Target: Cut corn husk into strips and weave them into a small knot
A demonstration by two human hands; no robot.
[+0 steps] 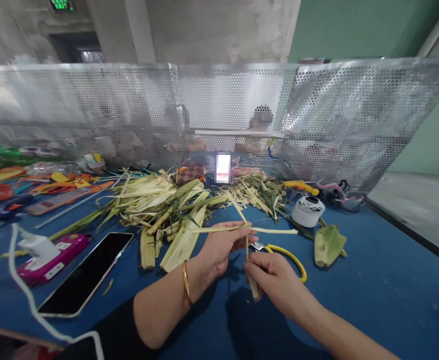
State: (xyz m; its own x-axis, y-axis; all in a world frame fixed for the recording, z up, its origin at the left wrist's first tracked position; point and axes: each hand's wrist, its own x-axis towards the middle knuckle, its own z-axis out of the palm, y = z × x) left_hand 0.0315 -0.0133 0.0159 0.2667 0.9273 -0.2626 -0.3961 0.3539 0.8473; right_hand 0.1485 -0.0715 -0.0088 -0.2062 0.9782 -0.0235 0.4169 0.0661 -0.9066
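Over the blue table, my left hand (225, 245) pinches pale corn husk strips (275, 231) where they cross. One strip runs left to right through the crossing, and another sticks up and away from me. My right hand (274, 275) grips the lower strip, whose end hangs below the fingers. Just behind that hand lie yellow-handled scissors (290, 257), their blades partly hidden by my fingers. A white spool of thread (308, 211) stands to the right, with a fine thread stretching left from it. Near the spool rests a green husk piece (329, 245).
A big pile of corn husks (148, 197) lies left of centre, with shredded husk (257, 192) behind my hands. At left are a phone (88, 275), a magenta power strip (54, 257) and a white cable (24, 290). A perforated metal screen (227, 90) stands at the back, people beyond it.
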